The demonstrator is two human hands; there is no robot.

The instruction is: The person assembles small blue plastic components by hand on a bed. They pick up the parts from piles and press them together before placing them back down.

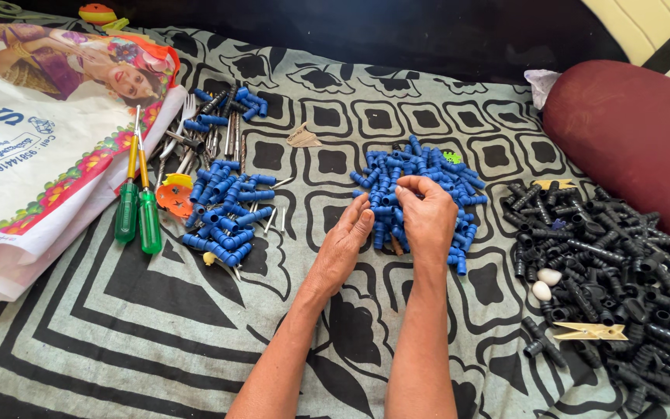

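A heap of small blue plastic tube connectors lies on a patterned grey and black cloth. My left hand rests at the heap's near left edge, fingers together and touching blue pieces. My right hand lies on the heap's front, fingers curled down among the connectors. Whether either hand actually grips a piece is hidden by the fingers. A second pile of blue connectors sits to the left, mixed with thin metal pins.
A big pile of black plastic fittings with a wooden clothes peg lies at right, beside a maroon bolster. Two green-handled screwdrivers, metal rods and a printed bag are at left.
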